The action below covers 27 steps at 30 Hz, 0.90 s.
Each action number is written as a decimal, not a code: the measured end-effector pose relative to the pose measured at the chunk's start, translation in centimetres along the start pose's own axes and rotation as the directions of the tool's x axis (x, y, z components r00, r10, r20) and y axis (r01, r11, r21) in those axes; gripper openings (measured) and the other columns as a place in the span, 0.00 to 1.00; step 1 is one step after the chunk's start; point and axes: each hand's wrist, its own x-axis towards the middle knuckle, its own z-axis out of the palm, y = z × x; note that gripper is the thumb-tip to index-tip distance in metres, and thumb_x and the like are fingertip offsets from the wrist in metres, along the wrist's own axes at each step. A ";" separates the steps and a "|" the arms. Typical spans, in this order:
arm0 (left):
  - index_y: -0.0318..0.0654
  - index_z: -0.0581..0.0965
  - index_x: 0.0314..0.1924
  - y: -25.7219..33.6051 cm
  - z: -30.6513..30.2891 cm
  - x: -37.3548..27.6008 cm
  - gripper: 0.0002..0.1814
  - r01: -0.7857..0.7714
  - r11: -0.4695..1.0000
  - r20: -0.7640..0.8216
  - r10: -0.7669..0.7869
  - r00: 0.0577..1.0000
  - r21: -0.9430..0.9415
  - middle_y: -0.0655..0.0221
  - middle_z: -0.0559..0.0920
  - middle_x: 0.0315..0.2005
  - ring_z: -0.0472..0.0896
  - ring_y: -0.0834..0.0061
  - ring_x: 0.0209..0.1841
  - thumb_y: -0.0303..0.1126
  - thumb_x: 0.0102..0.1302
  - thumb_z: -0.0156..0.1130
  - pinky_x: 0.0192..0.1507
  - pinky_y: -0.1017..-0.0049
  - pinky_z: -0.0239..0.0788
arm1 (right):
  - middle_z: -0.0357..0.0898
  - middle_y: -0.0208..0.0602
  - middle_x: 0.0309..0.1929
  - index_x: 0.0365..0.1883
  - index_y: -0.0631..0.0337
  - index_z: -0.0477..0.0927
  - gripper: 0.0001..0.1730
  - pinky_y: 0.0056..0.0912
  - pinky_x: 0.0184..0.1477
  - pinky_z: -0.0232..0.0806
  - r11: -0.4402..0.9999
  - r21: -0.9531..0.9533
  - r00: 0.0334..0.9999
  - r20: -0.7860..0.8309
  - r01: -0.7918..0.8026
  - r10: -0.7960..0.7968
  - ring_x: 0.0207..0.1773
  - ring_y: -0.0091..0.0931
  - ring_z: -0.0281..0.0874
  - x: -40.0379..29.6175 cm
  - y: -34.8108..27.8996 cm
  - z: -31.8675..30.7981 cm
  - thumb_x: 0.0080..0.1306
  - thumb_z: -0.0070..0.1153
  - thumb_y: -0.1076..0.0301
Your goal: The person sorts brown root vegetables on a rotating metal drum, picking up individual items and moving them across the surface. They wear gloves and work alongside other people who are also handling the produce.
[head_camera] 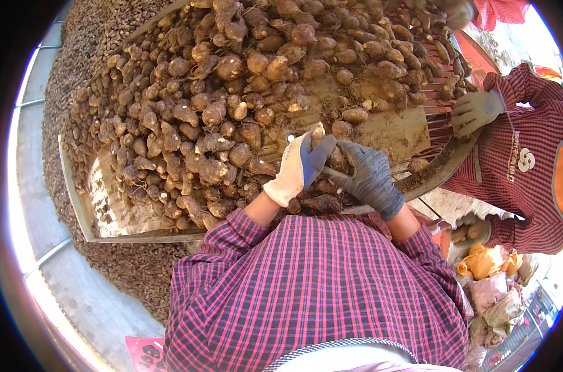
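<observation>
My left hand (300, 162), in a white glove with a blue palm, grips a brown taro corm (318, 132) whose pale cut end sticks up past the fingers. Against it, my right hand (369, 174) in a grey knit glove holds a hairy taro corm (338, 159) between thumb and fingers. Whether these are one joined piece or two, the gloves hide. Both hands meet over the near edge of a sorting table (388, 132), where a thick heap of taro corms (207, 111) spreads to the left and back.
Metal bars (437, 88) form a grate at the table's right end. A co-worker's gloved hand (476, 113) rests there; their other hand (472, 231) holds corms lower down. Another person's glove (456, 11) is at top right. A huge pile (123, 265) lies beyond the table. Sacks (490, 290) lie right.
</observation>
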 end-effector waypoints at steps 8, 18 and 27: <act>0.30 0.77 0.60 0.2 -4.0 -2.7 0.28 -0.221 0.825 -0.104 0.318 0.942 0.520 0.48 0.83 0.56 0.83 0.50 0.54 0.44 0.71 0.68 0.58 0.58 0.75 | 0.75 0.50 0.66 0.68 0.54 0.73 0.38 0.43 0.60 0.79 0.986 -0.066 0.967 0.194 -0.153 0.163 0.55 0.39 0.84 4.4 2.2 -1.3 0.70 0.63 0.38; 0.35 0.78 0.59 0.5 -4.8 3.6 0.24 -0.286 0.544 -0.116 0.588 0.801 0.789 0.52 0.82 0.55 0.79 0.50 0.59 0.42 0.69 0.69 0.62 0.57 0.71 | 0.74 0.50 0.64 0.70 0.53 0.75 0.37 0.40 0.55 0.77 0.955 -0.158 0.960 0.081 -0.252 0.267 0.52 0.36 0.82 14.8 7.5 0.3 0.70 0.64 0.41; 0.38 0.69 0.72 2.0 -2.0 13.7 0.31 -0.122 0.216 0.017 0.433 0.901 0.969 0.45 0.73 0.67 0.81 0.50 0.61 0.39 0.73 0.64 0.60 0.54 0.75 | 0.83 0.40 0.50 0.64 0.55 0.76 0.35 0.24 0.32 0.75 -0.377 0.920 0.958 0.197 -0.106 0.211 0.46 0.33 0.85 -7.0 7.5 -3.3 0.77 0.46 0.34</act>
